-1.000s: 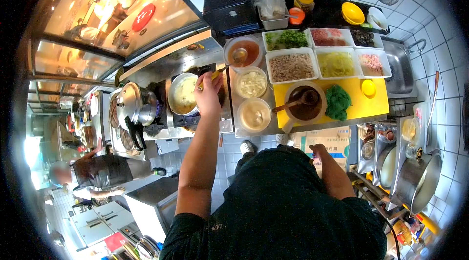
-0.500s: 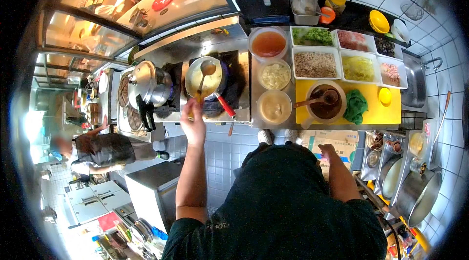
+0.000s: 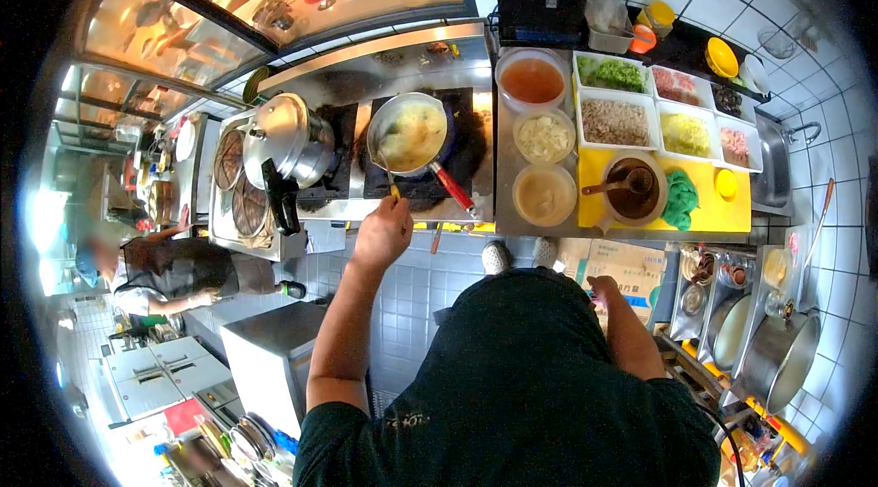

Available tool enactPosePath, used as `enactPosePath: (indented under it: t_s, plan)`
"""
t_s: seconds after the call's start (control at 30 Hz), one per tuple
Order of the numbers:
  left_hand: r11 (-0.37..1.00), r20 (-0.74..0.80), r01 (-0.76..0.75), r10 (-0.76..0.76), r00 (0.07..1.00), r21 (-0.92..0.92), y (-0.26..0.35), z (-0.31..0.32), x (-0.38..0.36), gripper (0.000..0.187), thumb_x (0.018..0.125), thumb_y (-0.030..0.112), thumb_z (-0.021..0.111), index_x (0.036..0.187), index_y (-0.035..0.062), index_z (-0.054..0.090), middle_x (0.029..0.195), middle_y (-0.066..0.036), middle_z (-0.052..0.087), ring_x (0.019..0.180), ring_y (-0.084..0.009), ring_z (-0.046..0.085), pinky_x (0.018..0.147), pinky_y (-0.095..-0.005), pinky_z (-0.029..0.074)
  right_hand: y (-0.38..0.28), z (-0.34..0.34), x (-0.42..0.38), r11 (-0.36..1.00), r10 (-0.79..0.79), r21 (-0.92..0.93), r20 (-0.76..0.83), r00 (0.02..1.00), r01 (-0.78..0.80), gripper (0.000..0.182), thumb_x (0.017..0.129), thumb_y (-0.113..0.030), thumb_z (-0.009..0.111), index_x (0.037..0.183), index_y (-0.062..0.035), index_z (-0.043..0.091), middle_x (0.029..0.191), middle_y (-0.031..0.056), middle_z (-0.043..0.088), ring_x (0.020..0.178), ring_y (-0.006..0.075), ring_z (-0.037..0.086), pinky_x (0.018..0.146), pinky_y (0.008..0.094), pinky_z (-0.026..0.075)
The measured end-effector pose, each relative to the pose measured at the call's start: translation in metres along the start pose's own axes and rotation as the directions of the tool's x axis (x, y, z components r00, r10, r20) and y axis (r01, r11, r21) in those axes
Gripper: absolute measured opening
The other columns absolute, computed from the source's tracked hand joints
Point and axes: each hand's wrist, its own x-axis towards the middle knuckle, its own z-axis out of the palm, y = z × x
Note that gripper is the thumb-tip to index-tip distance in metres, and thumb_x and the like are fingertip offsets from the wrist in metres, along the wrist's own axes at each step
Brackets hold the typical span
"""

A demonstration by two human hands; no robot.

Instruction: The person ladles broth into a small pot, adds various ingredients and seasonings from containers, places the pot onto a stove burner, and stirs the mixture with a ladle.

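Observation:
My left hand (image 3: 384, 229) is closed round the yellow handle of a ladle (image 3: 394, 187), whose lower end dips into the left side of a pan (image 3: 416, 132) on the stove. Pale yellow, steaming food fills the pan, and its red handle (image 3: 453, 187) points down to the right with no hand on it. My right hand (image 3: 602, 290) hangs low beside my body, near a cardboard box (image 3: 640, 263). Its fingers are small and partly hidden, so whether it holds anything is unclear.
A large pressure cooker (image 3: 291, 141) sits left of the pan. Right of the stove are tubs of sauce (image 3: 533, 80) and pale slices (image 3: 544, 137), several white ingredient trays (image 3: 617, 121), and a brown pot (image 3: 633, 199) on a yellow board (image 3: 594, 162). Another person (image 3: 192, 267) stands far left.
The ladle bowl has gone from above the pan's middle down into its left side. My left hand has turned and sits lower relative to the pan. The whole view has shifted slightly.

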Motion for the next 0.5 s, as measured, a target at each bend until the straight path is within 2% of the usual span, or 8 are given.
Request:
enactPosePath:
  t_s: [0.07,0.17,0.2,0.3,0.37,0.4,0.43,0.5]
  plan:
    - [0.992,-0.114,0.000,-0.014,0.993,-0.126,0.003,-0.002,0.000,0.009,0.088,0.006,0.062,0.095,0.0005,0.064,0.093,-0.021,0.066,0.078,-0.0403,0.066,0.069,-0.0458,0.056,0.047,0.006,0.058,0.920,-0.219,-0.317,0.074,0.973,0.231,0.034,0.091,-0.035,0.067,0.102,-0.0024,0.063,0.084,0.0145,0.065,0.070,0.0281,0.064,0.056,0.0447,0.054]
    - [0.954,-0.316,0.015,-0.114,0.942,-0.300,0.004,-0.011,0.004,0.013,0.087,0.002,0.064,0.099,-0.0013,0.066,0.099,-0.022,0.068,0.081,-0.0405,0.067,0.073,-0.0428,0.057,0.031,0.013,0.027,0.854,-0.230,-0.446,0.140,0.963,0.269,0.034,0.090,-0.034,0.069,0.101,-0.0020,0.064,0.077,0.0162,0.064,0.062,0.0271,0.061,0.056,0.0444,0.051]
    - [0.925,-0.286,0.060,-0.177,0.942,-0.376,0.003,-0.017,0.004,0.017,0.086,-0.001,0.065,0.103,-0.0027,0.067,0.103,-0.024,0.068,0.085,-0.0402,0.068,0.077,-0.0412,0.057,0.021,0.017,0.007,0.759,-0.301,-0.548,0.182,0.936,0.350,0.033,0.091,-0.033,0.069,0.101,-0.0020,0.064,0.077,0.0161,0.063,0.063,0.0267,0.061,0.057,0.0444,0.051]
    - [0.951,-0.383,-0.050,-0.075,0.921,-0.306,-0.010,-0.001,0.008,0.020,0.087,-0.001,0.065,0.106,-0.0026,0.067,0.106,-0.024,0.067,0.090,-0.0401,0.068,0.079,-0.0420,0.057,0.020,0.023,-0.005,0.489,-0.447,-0.722,0.274,0.852,0.489,0.028,0.092,-0.029,0.067,0.101,-0.0032,0.063,0.077,0.0153,0.062,0.066,0.0268,0.062,0.059,0.0443,0.052]
    - [0.965,-0.312,-0.048,-0.036,0.950,-0.258,-0.028,0.023,0.006,0.024,0.088,0.000,0.064,0.111,-0.0022,0.065,0.114,-0.026,0.063,0.094,-0.0411,0.067,0.081,-0.0435,0.057,0.025,0.029,0.000,0.368,-0.511,-0.771,0.299,0.806,0.519,0.027,0.092,-0.029,0.067,0.101,-0.0042,0.062,0.078,0.0140,0.061,0.068,0.0275,0.063,0.060,0.0439,0.053]
    - [0.967,-0.289,-0.060,-0.014,0.957,-0.247,-0.037,0.036,0.005,0.025,0.088,0.000,0.064,0.112,-0.0021,0.065,0.116,-0.026,0.063,0.095,-0.0415,0.066,0.081,-0.0438,0.057,0.036,0.032,0.016,0.378,-0.526,-0.764,0.287,0.800,0.523,0.027,0.092,-0.030,0.068,0.101,-0.0046,0.062,0.079,0.0132,0.061,0.069,0.0280,0.063,0.061,0.0436,0.054]
    - [0.968,-0.266,-0.073,0.007,0.964,-0.239,-0.042,0.043,0.004,0.026,0.088,0.001,0.064,0.113,-0.0020,0.064,0.117,-0.026,0.062,0.095,-0.0418,0.066,0.081,-0.0442,0.057,0.054,0.034,0.041,0.521,-0.507,-0.690,0.222,0.833,0.502,0.028,0.092,-0.031,0.068,0.100,-0.0050,0.062,0.080,0.0124,0.060,0.070,0.0284,0.063,0.061,0.0433,0.054]
    - [0.967,-0.211,-0.122,0.074,0.975,-0.223,-0.044,0.037,0.001,0.029,0.087,0.002,0.065,0.116,-0.0012,0.063,0.119,-0.027,0.060,0.097,-0.0423,0.066,0.080,-0.0443,0.057,0.105,0.027,0.113,0.874,-0.377,-0.308,0.055,0.924,0.375,0.030,0.091,-0.033,0.070,0.099,-0.0058,0.061,0.081,0.0108,0.060,0.072,0.0293,0.063,0.062,0.0427,0.056]
